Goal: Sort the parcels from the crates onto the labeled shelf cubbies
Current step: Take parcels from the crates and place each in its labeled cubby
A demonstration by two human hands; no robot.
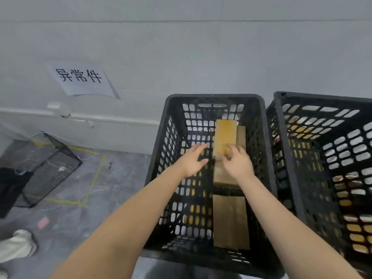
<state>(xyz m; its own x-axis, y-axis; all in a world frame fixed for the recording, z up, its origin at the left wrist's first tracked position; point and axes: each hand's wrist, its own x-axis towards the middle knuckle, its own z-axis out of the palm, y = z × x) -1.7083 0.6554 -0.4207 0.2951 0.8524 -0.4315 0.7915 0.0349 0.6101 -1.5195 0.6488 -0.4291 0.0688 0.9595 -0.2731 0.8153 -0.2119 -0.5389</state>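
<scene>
Okay, nearest to me on the left floor I've got a pale shoe (pixel 17 245) and, just past it, a pink scrap (pixel 43 222). Both bare forearms reach forward and down into the black crate (pixel 213 96) in front of me. At the crate's near end a flat cardboard parcel (pixel 230 220) lies on the bottom, towards the right wall. Beyond it sits a brown box (pixel 221 179), partly hidden under my right wrist.

Now the hands. The right hand (pixel 238 164) has its fingers curled over the near end of the yellow parcel (pixel 225 137), thumb below, so it has hold of that end. The left hand (pixel 193 160) is spread, fingers straight and pointing at the parcel's left side; it holds nothing, and I see a small gap between its fingertips and the parcel. That yellow parcel is inside the crate, right of centre, running lengthwise towards the far wall, its near end above the brown box. Another brown parcel (pixel 241 133) shows just to its right.

To the right, touching or almost touching this crate, stands a second crate (pixel 322 96); yellow and brown shapes show through its lattice, but I can't tell what they are.

Over on the left, a wire basket (pixel 50 164) lies tipped on the grey floor inside yellow tape (pixel 94 178) lines. Farthest off, a paper sign (pixel 80 79) with three black characters hangs crooked on the white wall (pixel 181 47).
</scene>
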